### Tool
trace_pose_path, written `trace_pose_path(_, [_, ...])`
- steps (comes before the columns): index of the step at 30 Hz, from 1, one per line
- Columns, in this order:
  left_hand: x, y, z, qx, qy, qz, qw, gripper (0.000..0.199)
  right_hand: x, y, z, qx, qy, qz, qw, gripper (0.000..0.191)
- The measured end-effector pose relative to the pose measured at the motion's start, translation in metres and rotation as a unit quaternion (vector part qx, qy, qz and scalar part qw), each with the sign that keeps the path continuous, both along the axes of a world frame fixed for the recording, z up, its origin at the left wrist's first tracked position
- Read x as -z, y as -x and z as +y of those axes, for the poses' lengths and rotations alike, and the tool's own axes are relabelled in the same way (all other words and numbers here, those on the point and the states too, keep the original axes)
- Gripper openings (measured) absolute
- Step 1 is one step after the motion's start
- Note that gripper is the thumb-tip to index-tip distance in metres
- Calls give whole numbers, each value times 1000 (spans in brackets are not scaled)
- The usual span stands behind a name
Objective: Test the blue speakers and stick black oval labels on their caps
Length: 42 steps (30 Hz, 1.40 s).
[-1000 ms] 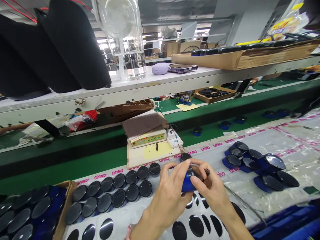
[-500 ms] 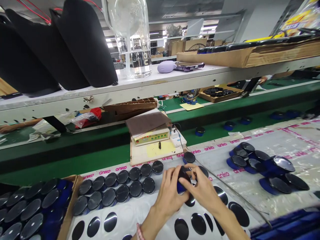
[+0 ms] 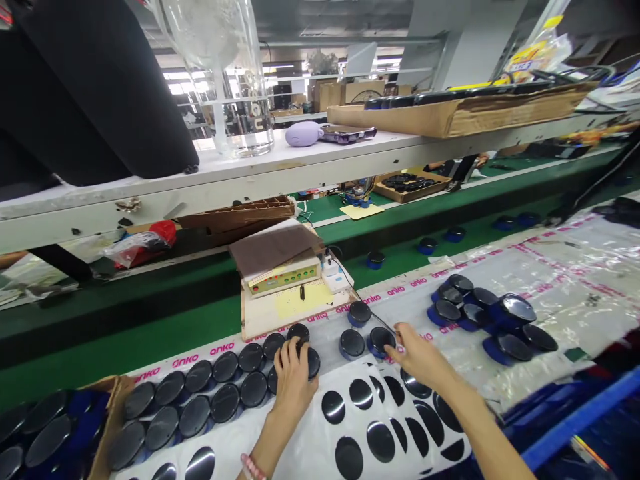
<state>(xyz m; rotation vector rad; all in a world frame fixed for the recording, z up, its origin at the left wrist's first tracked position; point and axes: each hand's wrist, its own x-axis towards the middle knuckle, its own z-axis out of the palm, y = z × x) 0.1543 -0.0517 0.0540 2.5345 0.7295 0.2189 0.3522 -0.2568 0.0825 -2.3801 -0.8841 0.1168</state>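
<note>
Fingers and thumb of the left hand (image 3: 293,383) close on a black-topped end housing (image 3: 314,362), which sits just right of the fingertips, at the right end of the nearer of two rows of housings (image 3: 253,389). Farther right, the right hand (image 3: 414,352) reaches to a blue, black-topped round housing (image 3: 381,339) lying just left of its parted thumb and forefinger; I cannot tell whether they grip it. Nearer lies a white sheet (image 3: 313,443) bearing black discs (image 3: 349,457).

L fingers (image 3: 293,355) curled, palm dn | R fingers (image 3: 405,333) part-spread | both arms (image 3: 273,433) fwd, apart
</note>
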Motion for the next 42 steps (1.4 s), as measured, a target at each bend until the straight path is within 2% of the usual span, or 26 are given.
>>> trace_pose_path(2, [-6, -9, -5, 21, 12, 2, 1000, 69, 21, 1, 11, -20, 6, 20, 1000, 21])
trace_pose_path(4, [-10, -26, -13, 68, 35, -2, 997, 70, 34, 2, 20, -28, 3, 30, 999, 22])
trace_pose_path(8, [-6, -70, -24, 148, 95, 2, 984, 81, 45, 3, 30, -24, -22, 37, 999, 21])
trace_pose_path(11, [0, -94, -21, 152, 126, 4, 980, 72, 51, 0, 27, -11, -50, 41, 998, 22])
trace_pose_path(13, [4, -105, -14, 130, 135, -10, 982, 67, 56, -11, 20, 31, -72, 38, 996, 25])
trace_pose_path(17, [13, -115, -3, 111, 162, -30, 980, 75, 63, -58, 9, 163, -82, 11, 983, 27])
trace_pose_path(19, [17, -112, -1, 117, 179, -34, 976, 81, 65, -90, 17, 200, -68, -4, 977, 29])
trace_pose_path(21, [17, -102, -1, 117, 186, -47, 974, 83, 64, -121, 38, 209, -50, -17, 976, 30])
trace_pose_path(25, [13, -67, 1, 77, 202, -138, 967, 64, 57, -173, 99, 197, -20, -36, 980, 33])
trace_pose_path(28, [15, -43, 2, 30, 217, -203, 954, 50, 50, -197, 138, 194, 4, -32, 980, 33])
trace_pose_path(31, [20, -28, 4, -12, 217, -228, 949, 42, 42, -202, 151, 202, 31, -21, 979, 31])
trace_pose_path(34, [26, -19, 7, -43, 218, -226, 948, 44, 35, -187, 128, 254, 51, -30, 965, 30])
trace_pose_path(36, [28, -13, 9, -51, 227, -222, 947, 45, 30, -170, 93, 320, 59, -45, 944, 32])
trace_pose_path(40, [22, -7, 1, -36, 259, -215, 941, 41, 26, -143, 6, 477, 60, -81, 873, 40])
trace_pose_path(42, [13, -9, -9, -9, 273, -209, 939, 37, 25, -140, -24, 498, 52, -99, 860, 41])
